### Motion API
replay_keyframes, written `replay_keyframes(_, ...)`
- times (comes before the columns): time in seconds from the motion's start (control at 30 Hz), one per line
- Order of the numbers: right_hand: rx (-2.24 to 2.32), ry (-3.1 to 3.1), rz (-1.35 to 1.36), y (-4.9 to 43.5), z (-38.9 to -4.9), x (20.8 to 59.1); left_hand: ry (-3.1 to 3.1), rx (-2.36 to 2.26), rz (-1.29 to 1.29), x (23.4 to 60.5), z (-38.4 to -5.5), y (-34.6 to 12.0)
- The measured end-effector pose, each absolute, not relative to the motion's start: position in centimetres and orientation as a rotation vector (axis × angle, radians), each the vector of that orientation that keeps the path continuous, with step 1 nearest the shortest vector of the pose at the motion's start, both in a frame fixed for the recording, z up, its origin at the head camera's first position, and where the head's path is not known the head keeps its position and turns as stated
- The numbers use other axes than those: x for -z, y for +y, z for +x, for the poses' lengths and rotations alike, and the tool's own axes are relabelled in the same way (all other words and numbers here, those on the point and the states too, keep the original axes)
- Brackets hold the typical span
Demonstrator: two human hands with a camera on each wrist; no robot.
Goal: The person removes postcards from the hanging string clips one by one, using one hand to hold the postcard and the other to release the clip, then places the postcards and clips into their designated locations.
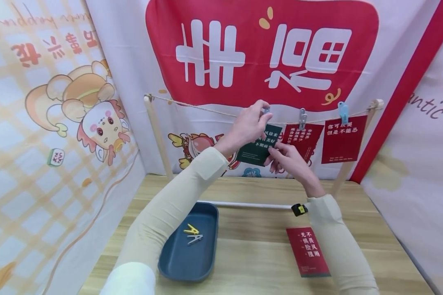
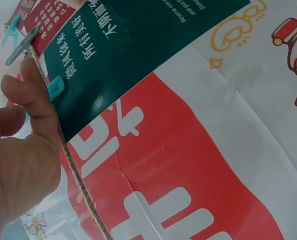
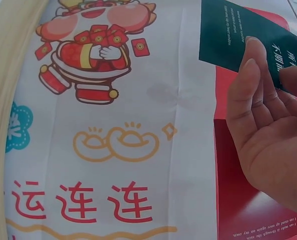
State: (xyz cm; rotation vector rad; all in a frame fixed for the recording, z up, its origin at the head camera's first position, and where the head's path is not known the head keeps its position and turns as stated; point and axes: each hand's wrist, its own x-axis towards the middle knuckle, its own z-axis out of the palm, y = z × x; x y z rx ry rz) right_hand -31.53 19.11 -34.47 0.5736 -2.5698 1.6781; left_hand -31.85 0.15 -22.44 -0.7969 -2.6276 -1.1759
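Note:
A dark green card [image 1: 254,155] with white writing hangs at the rope [image 1: 206,107]. My left hand [image 1: 248,125] is at its top edge, thumb and fingers pinching a light blue clothespin [image 2: 55,89] on the rope. My right hand [image 1: 288,159] holds the card's right side edge between thumb and fingers. Just right of it, a grey clothespin [image 1: 302,119] holds a red card [image 1: 305,141], partly covered by the green card and my right hand. Farther right, a blue clothespin [image 1: 343,113] holds another red card [image 1: 344,143].
The rope runs between the posts of a wooden frame [image 1: 158,137]. A dark blue tray [image 1: 186,264] on the table holds a yellow clothespin [image 1: 191,229] and a grey one [image 1: 195,239]. Another red card [image 1: 307,250] lies on the table, partly under my right forearm.

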Motion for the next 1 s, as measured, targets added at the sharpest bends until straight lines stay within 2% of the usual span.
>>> replay_keyframes(1.0, -1.658, -2.585, 0.589, 19.4, -31.87, 34.49, -2.121, 1.473, -0.797, 21.95, -31.87, 0.33)
